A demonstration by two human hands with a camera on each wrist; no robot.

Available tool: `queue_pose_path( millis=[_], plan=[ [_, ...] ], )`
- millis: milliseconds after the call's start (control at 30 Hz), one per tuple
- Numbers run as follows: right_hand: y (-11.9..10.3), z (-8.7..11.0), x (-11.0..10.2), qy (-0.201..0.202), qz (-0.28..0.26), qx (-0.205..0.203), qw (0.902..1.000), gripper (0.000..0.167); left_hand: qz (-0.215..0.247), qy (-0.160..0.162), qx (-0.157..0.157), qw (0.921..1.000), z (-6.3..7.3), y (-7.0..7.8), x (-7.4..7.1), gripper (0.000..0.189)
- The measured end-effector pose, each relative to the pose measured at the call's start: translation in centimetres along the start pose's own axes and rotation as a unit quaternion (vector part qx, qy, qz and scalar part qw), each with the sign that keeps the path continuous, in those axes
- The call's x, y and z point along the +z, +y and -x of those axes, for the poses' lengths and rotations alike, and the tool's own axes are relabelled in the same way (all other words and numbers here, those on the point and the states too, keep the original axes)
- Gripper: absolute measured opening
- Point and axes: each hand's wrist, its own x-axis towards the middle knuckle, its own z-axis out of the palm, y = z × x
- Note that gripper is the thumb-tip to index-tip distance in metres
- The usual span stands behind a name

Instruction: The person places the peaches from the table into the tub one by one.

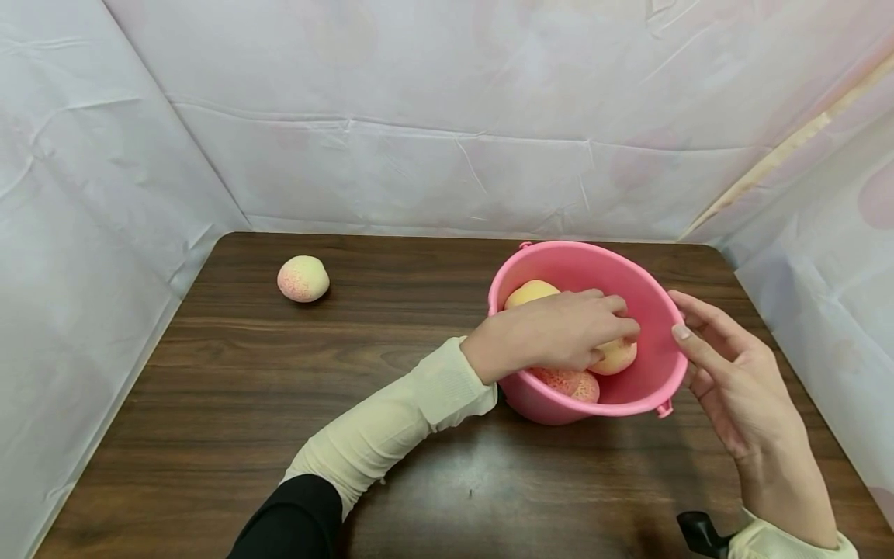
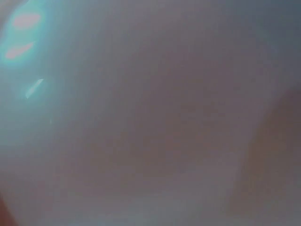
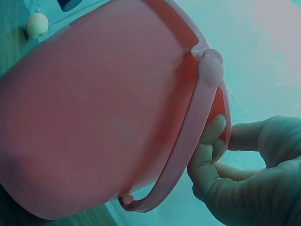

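A pink bucket stands on the right part of the table with several peaches inside. My left hand reaches over its near-left rim, and the fingers curl over a yellowish peach. Beside that hand in the bucket are a pale yellow peach and a reddish peach. At the right side, my right hand pinches the bucket's rim between thumb and fingers. The right wrist view shows those fingers by the lowered pink handle. The left wrist view is only a dark blur.
Another peach, cream with a pink blush, lies toward the back left of the dark wooden table. White sheeting hangs behind the table and along both sides. A small black piece sits by the right cuff.
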Motion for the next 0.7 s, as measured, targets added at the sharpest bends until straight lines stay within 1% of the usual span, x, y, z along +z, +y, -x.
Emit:
queue_pose_path(
  millis=[200, 467, 567, 700],
  plan=[
    [-0.1, 0.0, 0.0, 0.002, 0.003, 0.002, 1.0, 0.049, -0.003, 0.001, -0.012, 0.9999, 0.3, 0.2, -0.2, 0.041],
    [-0.1, 0.0, 0.0, 0.004, 0.005, 0.007, 1.0, 0.049, -0.043, 0.016, -0.029, 0.9985, 1.0, 0.3, -0.6, 0.038],
    [-0.1, 0.0, 0.0, 0.003, 0.006, 0.007, 1.0, 0.049, -0.07, 0.029, -0.04, 0.9963, 1.5, 0.3, -0.6, 0.037],
    [-0.1, 0.0, -0.1, 0.001, 0.007, 0.008, 0.9999, 0.049, -0.099, 0.063, -0.058, 0.9913, 2.1, 0.1, -0.5, 0.035]
  ],
)
